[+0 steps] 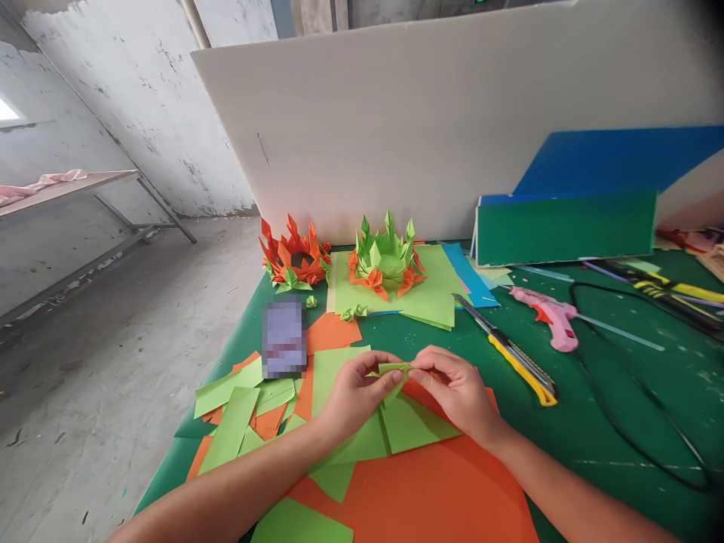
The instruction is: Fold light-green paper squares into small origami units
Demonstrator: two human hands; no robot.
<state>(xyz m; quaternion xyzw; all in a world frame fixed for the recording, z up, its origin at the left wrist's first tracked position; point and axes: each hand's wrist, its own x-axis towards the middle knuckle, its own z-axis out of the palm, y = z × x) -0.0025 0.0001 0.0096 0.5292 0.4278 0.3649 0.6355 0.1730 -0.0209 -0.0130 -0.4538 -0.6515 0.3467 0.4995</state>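
Note:
Between my fingertips is a small folded piece of green paper (393,369), held above the paper-strewn table. My left hand (362,388) pinches its left side with thumb and fingers. On the opposite side, my right hand (452,385) grips the paper's right end between thumb and forefinger. Flat green sheets (356,441) lie beneath both hands, on top of a large orange sheet (435,490). Farther back stand two folded-paper crowns: an orange one (291,253) and a green one (388,253) with orange flowers round its base.
Right of my hands lie a yellow utility knife (523,366) with its blade showing and a pink glue gun (551,317) with a trailing black cable (611,422). A phone-like object (283,337), blurred out, rests at left among paper scraps. A white board (396,128) stands behind.

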